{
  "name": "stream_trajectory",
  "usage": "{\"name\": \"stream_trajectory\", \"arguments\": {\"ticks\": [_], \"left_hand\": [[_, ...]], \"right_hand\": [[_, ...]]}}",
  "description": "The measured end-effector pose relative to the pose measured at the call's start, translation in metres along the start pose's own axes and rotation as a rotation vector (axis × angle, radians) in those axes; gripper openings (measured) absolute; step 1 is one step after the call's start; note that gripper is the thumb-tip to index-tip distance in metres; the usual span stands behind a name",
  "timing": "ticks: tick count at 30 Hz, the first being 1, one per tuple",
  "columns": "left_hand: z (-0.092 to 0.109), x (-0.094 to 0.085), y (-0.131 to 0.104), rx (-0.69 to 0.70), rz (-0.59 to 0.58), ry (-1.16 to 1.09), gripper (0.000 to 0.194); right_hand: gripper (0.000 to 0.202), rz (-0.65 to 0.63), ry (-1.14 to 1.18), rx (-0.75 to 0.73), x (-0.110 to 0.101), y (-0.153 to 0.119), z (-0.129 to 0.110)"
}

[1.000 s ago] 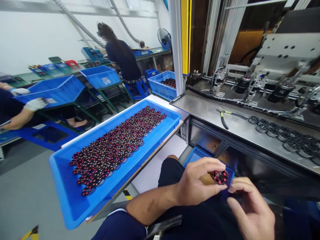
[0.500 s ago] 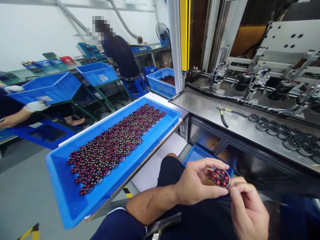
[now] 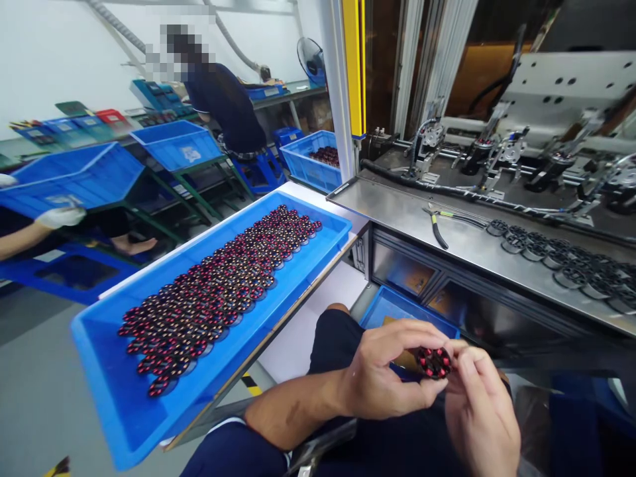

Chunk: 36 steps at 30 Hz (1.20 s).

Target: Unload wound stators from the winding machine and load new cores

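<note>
Over my lap, my left hand (image 3: 390, 371) grips a round black part with red windings (image 3: 434, 362) between thumb and fingers. My right hand (image 3: 481, 397) is closed at the right edge of that part, thumb and index finger pinched together; whatever lies between the fingertips is too small to make out. A long blue tray (image 3: 298, 278) on the left holds many similar wound parts (image 3: 213, 285), laid in overlapping rows.
On the metal bench at the right lie pliers (image 3: 438, 228) and black ring parts (image 3: 556, 255), with a machine (image 3: 517, 152) behind them. A blue bin (image 3: 368, 308) is below the bench. A seated person (image 3: 226, 109) and another person's gloved hand (image 3: 62, 217) are at the left.
Both my hands have shifted slightly left, and the wound part has turned in my left hand. My right fingers have moved up along its edge. The whole view has shifted a little.
</note>
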State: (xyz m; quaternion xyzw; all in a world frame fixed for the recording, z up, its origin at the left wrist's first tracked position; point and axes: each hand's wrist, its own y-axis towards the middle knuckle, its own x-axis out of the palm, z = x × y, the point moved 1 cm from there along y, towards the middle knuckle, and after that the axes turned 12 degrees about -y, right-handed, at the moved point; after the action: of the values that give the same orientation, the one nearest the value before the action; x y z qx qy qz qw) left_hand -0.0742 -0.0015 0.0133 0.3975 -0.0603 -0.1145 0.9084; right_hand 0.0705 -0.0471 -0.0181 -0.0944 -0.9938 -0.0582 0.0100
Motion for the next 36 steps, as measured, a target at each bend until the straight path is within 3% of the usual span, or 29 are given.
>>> {"name": "stream_trajectory", "arguments": {"ticks": [2,5,6,8,13,17,20,22,27,32,36], "left_hand": [[0.000,-0.001,-0.001,0.007,-0.010,0.032,0.042],[0.002,0.000,-0.001,0.031,-0.057,0.059,0.041],[0.003,0.001,-0.001,0.038,-0.071,0.064,0.042],[0.005,0.002,-0.001,0.047,-0.084,0.069,0.043],[0.001,0.001,-0.004,-0.039,-0.056,-0.064,0.048],[-0.006,-0.002,-0.008,-0.275,0.019,-0.271,0.045],[-0.008,-0.004,-0.008,-0.370,0.037,-0.359,0.044],[-0.007,-0.004,-0.007,-0.365,0.038,-0.376,0.045],[-0.003,-0.004,-0.004,-0.284,0.013,-0.279,0.044],[0.001,-0.004,0.001,-0.153,-0.047,-0.188,0.045],[0.003,-0.002,0.003,-0.090,-0.050,-0.157,0.046]], "right_hand": [[0.008,0.027,-0.042,-0.089,-0.004,0.001,-0.001],[0.024,0.045,-0.157,-0.278,-0.008,0.002,-0.010],[0.020,0.037,-0.212,-0.308,-0.008,0.002,-0.013],[0.005,0.048,-0.282,-0.288,-0.008,0.003,-0.017],[0.014,0.088,-0.139,-0.059,-0.006,0.004,-0.010],[0.009,0.035,-0.009,-0.103,-0.006,0.003,-0.005],[0.012,-0.021,-0.061,-0.168,-0.009,0.001,-0.008],[0.004,-0.022,-0.152,-0.217,-0.010,0.000,-0.012],[0.011,0.045,-0.237,-0.262,-0.013,0.001,-0.023],[0.005,-0.038,-0.274,-0.294,-0.016,0.004,-0.024],[0.012,-0.008,-0.348,-0.333,-0.021,0.002,-0.024]]}}
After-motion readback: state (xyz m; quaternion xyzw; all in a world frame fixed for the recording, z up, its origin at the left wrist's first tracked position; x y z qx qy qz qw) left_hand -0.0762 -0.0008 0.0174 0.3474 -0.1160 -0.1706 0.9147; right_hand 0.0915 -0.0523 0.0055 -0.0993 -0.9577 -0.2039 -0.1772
